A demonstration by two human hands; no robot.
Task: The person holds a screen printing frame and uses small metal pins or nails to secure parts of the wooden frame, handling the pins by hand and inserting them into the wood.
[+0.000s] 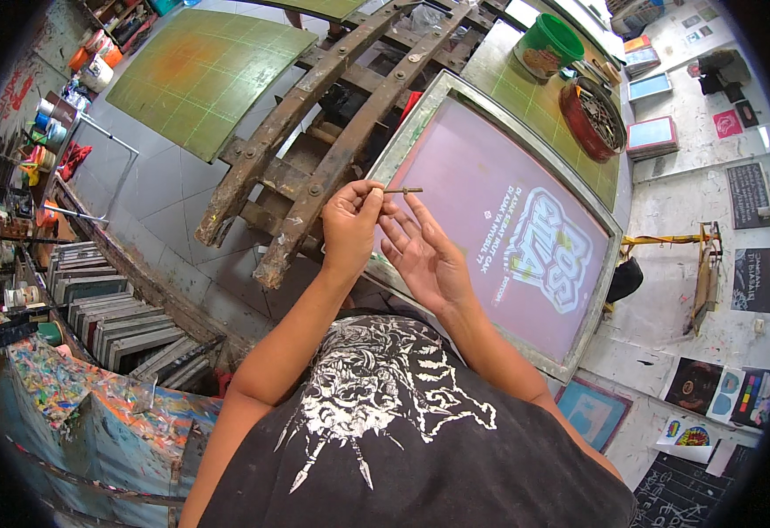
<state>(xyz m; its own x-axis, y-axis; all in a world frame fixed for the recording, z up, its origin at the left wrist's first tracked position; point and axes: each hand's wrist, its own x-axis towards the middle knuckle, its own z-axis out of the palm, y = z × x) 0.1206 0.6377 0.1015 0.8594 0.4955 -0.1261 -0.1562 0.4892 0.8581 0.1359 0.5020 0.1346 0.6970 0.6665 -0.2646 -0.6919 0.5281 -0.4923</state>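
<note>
My left hand (354,220) pinches a slim, dark metal bolt (405,190) between thumb and fingers. Its free end points right, and a thicker collar, perhaps a nut, shows near the tip. Just to the right is my right hand (424,255), palm up with fingers spread and holding nothing; its fingertips are close beneath the bolt. Beyond that hand lies a framed printing screen (490,150) with pinkish mesh and a white lettered stencil, resting at a slant over a green board.
Rusty metal rails (314,167) run away from me on the left, beside a green gridded board (209,75). A green bucket (554,44) and a round red tin of metal pieces (592,119) stand beyond the screen. Stacked frames (129,321) fill the lower left.
</note>
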